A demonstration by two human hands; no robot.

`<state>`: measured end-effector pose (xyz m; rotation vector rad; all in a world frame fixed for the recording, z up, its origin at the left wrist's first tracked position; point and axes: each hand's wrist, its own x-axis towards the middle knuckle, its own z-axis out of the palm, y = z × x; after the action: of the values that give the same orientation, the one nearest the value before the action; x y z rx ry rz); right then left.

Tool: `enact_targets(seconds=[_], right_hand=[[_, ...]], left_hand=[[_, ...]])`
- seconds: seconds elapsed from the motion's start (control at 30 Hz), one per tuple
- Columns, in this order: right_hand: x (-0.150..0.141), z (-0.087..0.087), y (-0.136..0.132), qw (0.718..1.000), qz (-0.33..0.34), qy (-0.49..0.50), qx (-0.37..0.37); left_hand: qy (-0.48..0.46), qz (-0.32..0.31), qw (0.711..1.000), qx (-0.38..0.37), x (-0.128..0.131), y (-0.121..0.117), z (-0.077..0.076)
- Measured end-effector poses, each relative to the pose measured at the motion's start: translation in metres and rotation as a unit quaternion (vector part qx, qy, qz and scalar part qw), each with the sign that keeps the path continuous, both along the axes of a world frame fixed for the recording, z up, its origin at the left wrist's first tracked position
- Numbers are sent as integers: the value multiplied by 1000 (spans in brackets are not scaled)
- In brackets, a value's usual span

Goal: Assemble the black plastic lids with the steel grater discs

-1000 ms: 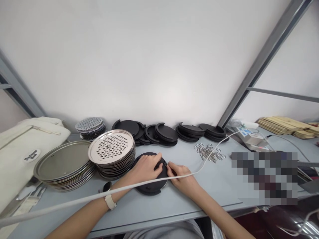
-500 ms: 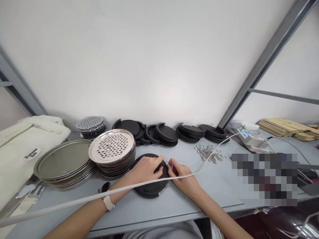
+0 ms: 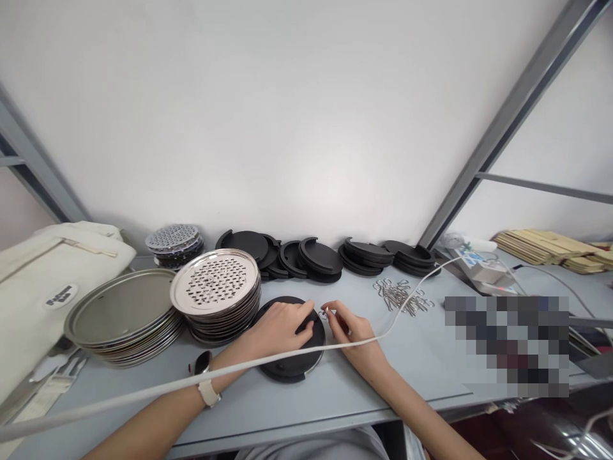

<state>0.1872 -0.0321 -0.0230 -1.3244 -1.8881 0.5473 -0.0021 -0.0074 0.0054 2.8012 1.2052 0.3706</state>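
Note:
A black round disc [image 3: 292, 367] with a raised part rim lies on the table in front of me. Across its top rests my left hand [image 3: 287, 326], holding it with the index finger and thumb at its right side. My right hand [image 3: 348, 327] is just right of the disc, finger and thumb pinched on a small bent metal hook [image 3: 322, 314] at the disc's edge. Farther right lies a loose pile of similar metal hooks [image 3: 402, 296].
Stacked round metal graters [image 3: 223, 281] and a stack of larger round metal plates [image 3: 127, 310] stand left. More black discs [image 3: 322, 257] line the wall. A white cable [image 3: 287, 351] crosses over my arms. A cream bag [image 3: 52, 287] lies far left, wooden boards [image 3: 531, 246] far right.
My right hand has drawn back slightly to the right from the disc's edge, and the hook between its fingers now shows more. My left hand stays on the disc.

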Motion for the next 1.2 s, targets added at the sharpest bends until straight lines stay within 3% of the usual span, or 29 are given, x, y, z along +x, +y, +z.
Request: enact_targets(seconds=[0.23, 0.5, 0.8, 0.93, 1.2], right_hand=[[-1, 0, 3, 998, -16, 5, 57], [0, -3, 5, 1000, 11, 19, 15], [9, 10, 50, 999, 50, 0, -5], [8, 7, 72, 998, 63, 9, -13], [4, -5, 71, 993, 49, 99, -34]], left_hand=[[4, 2, 1000, 2, 1, -1, 2], [10, 1, 1000, 3, 0, -1, 4], [3, 24, 999, -25, 4, 9, 1], [4, 41, 999, -33, 9, 20, 1], [5, 79, 996, -45, 21, 35, 4]])
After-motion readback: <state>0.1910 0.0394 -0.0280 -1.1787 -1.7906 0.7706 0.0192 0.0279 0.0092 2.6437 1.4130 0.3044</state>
